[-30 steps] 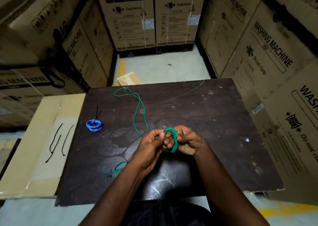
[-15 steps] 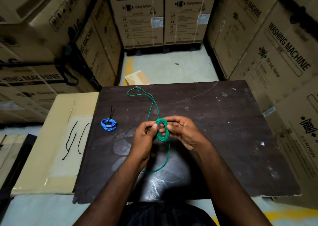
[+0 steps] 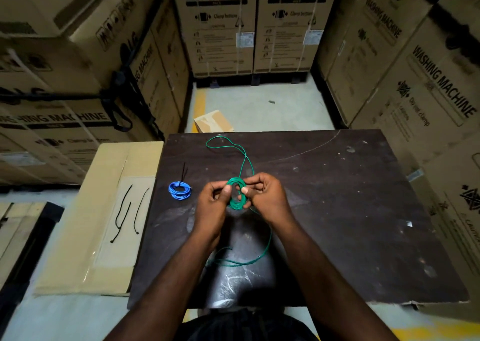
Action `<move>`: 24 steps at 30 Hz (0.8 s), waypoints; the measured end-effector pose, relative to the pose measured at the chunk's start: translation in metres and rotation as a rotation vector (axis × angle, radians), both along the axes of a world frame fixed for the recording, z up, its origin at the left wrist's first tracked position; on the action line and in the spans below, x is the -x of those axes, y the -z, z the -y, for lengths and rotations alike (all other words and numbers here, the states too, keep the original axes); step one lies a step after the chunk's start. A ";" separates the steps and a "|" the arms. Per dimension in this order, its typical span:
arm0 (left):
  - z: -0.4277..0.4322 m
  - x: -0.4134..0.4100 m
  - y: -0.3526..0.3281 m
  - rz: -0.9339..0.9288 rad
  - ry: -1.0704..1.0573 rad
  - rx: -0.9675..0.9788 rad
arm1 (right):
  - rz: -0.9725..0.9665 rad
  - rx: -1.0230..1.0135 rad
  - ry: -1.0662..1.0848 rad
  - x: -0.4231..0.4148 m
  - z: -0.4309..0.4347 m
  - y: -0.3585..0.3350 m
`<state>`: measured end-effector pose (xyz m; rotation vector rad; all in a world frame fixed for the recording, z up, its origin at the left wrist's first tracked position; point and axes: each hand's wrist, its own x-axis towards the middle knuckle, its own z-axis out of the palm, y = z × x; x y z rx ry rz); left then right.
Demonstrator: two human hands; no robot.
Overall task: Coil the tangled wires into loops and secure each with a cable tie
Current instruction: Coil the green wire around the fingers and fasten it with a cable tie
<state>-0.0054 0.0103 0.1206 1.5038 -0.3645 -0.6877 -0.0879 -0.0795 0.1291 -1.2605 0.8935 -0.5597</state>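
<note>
A small coil of green wire [image 3: 235, 203] is held upright over the dark board [image 3: 350, 205]. My left hand [image 3: 211, 206] pinches its left side and my right hand [image 3: 267, 197] pinches its right side. Loose green wire runs from the coil up to the board's far edge and another stretch trails down toward me between my forearms. A blue wire coil [image 3: 179, 190] with a black cable tie round it lies on the board to the left of my hands.
Three loose black cable ties [image 3: 124, 212] lie on a flat cardboard sheet [image 3: 85, 249] left of the board. Tall washing machine cartons wall in both sides and the back. A small cardboard piece [image 3: 214, 121] lies on the floor beyond the board.
The coil has turned from edge-on between closed fingers to an open ring held by both hands, and the wire's near tail has swung from the left to below my hands.
</note>
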 end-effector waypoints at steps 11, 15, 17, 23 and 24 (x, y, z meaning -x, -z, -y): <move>-0.027 -0.040 0.005 -0.117 -0.003 0.048 | 0.222 -0.067 0.017 -0.025 -0.032 0.001; -0.039 -0.054 0.007 -0.129 -0.029 0.039 | 0.230 -0.077 0.012 -0.041 -0.045 0.004; -0.046 -0.061 0.009 -0.119 -0.044 0.024 | 0.229 -0.076 -0.004 -0.050 -0.051 0.007; -0.068 -0.084 0.023 -0.100 -0.084 -0.008 | 0.192 -0.077 0.016 -0.078 -0.075 0.024; -0.072 -0.087 0.027 -0.103 -0.089 -0.009 | 0.172 -0.076 0.027 -0.083 -0.079 0.027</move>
